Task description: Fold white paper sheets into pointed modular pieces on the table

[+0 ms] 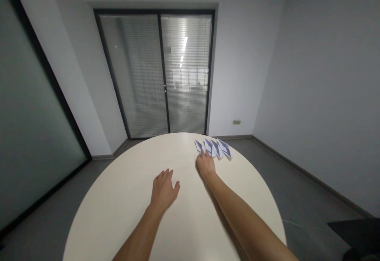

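Several white folded papers, pointed like paper airplanes (225, 147), lie in a slanting row near the far right edge of the round table. My right hand (206, 163) is stretched out to the row's left end, its fingers closed at the near end of the leftmost paper airplane (198, 145); the fingertips partly cover it. My left hand (164, 189) is held over the middle of the table, holding nothing, with thumb apart from the fingers.
The round cream table (118, 201) fills the lower middle. Beyond it stand a dark-framed glass door (166, 75) with blinds and pale walls. A frosted glass panel (32, 126) is at left. A black object (356, 231) juts in at lower right.
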A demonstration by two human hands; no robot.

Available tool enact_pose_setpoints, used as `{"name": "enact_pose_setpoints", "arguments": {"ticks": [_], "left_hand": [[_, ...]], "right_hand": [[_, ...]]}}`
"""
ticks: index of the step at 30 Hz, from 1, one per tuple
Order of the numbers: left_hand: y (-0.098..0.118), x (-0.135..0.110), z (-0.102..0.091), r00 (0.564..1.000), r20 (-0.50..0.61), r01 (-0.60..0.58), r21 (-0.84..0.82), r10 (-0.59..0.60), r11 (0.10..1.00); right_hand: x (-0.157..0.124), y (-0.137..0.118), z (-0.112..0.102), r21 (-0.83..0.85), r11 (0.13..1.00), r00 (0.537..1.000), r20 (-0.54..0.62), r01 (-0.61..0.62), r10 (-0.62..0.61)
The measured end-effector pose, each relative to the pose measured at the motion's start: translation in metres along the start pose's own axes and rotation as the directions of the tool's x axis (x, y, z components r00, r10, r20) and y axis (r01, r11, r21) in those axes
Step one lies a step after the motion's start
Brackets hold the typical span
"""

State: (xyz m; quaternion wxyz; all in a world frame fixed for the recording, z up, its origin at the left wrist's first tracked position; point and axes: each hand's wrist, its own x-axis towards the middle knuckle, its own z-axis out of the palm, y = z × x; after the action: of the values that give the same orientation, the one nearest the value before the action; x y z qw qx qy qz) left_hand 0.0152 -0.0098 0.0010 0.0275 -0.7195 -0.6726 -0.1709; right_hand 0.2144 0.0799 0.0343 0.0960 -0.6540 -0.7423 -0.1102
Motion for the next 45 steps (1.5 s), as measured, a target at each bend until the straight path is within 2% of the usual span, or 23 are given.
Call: {"name": "enact_pose_setpoints", "arguments": {"ticks": [6,10,14,18,22,27,36,45], "left_hand": [[0.002,-0.001,0.002,0.990,-0.074,-0.117,-0.011,0.116,0.993],[0.003,-0.001,0.004,0.983,-0.103,-0.152,-0.004,0.151,0.988],[0.005,-0.002,0.007,0.994,-0.054,-0.090,-0.003,0.090,0.996],[0.007,-0.004,0.008,0.999,0.043,-0.007,0.015,0.007,1.000],[0.006,-0.004,0.008,0.991,0.134,0.012,0.025,-0.016,1.000],[0.005,-0.001,0.009,0.986,0.167,0.017,0.023,-0.020,1.000],[0.005,-0.002,0.010,0.989,0.149,0.008,0.009,-0.010,1.000],[0.006,-0.002,0.011,0.990,0.143,0.009,-0.003,-0.009,1.000]], "right_hand": [[-0.033,-0.019,-0.011,0.132,0.975,0.983,-0.054,0.181,-0.175],[-0.053,-0.030,-0.014,0.271,0.947,0.983,0.007,0.175,-0.184],[-0.070,-0.028,-0.016,0.354,0.916,0.964,0.111,0.189,-0.242],[-0.082,-0.017,-0.014,0.405,0.893,0.932,0.206,0.196,-0.298],[-0.085,-0.008,-0.009,0.444,0.874,0.921,0.224,0.195,-0.319],[-0.083,-0.005,-0.007,0.460,0.866,0.920,0.219,0.195,-0.324],[-0.085,-0.008,-0.013,0.450,0.873,0.925,0.218,0.189,-0.313],[-0.084,-0.006,-0.007,0.444,0.874,0.930,0.199,0.197,-0.310]]}}
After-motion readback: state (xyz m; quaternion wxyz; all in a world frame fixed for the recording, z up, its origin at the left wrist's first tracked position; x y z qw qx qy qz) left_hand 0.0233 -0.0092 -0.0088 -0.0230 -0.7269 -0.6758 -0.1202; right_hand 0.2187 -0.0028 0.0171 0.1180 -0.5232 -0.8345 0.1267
